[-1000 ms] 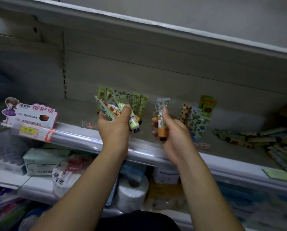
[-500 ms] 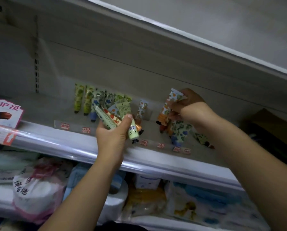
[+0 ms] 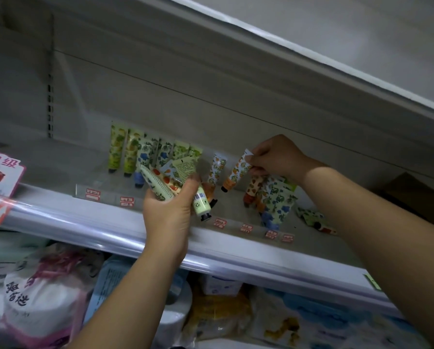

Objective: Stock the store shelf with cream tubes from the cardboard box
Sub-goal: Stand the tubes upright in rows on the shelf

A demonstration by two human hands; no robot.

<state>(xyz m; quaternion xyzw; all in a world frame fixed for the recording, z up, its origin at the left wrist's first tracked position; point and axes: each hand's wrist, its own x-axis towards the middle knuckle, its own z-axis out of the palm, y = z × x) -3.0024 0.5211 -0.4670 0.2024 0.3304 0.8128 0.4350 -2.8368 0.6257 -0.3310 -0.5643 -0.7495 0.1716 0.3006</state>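
Several cream tubes gripped in left hand, right hand pinching orange-print tube, tilted cap-down on shelf

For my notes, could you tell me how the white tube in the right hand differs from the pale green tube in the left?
The white tube carries orange fruit print; the pale green tube shows a barcode. The right hand pinches the white tube alone by its flat end; the left hand grips the pale green tube in a bunch with other tubes. Both point black caps downward.
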